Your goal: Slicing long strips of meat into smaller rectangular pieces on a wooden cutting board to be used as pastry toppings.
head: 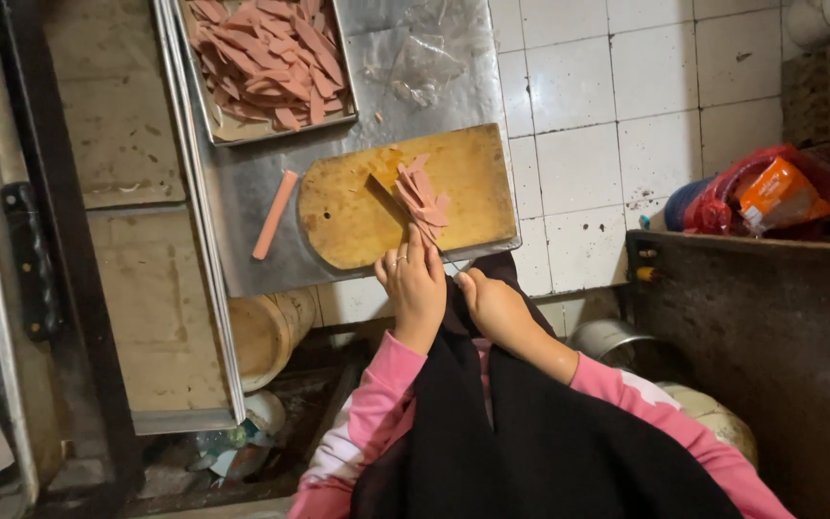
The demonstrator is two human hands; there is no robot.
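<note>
Hands at the cutting board [367, 207]: left hand [415, 284] on sausage slices [422, 197], right hand [494, 306] grip unclear.

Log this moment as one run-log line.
left hand: fingertips on pink sausage slices | right hand: at board edge, grip unclear | cutting board: on metal counter | whole sausage: beside board | tray of slices: behind
</note>
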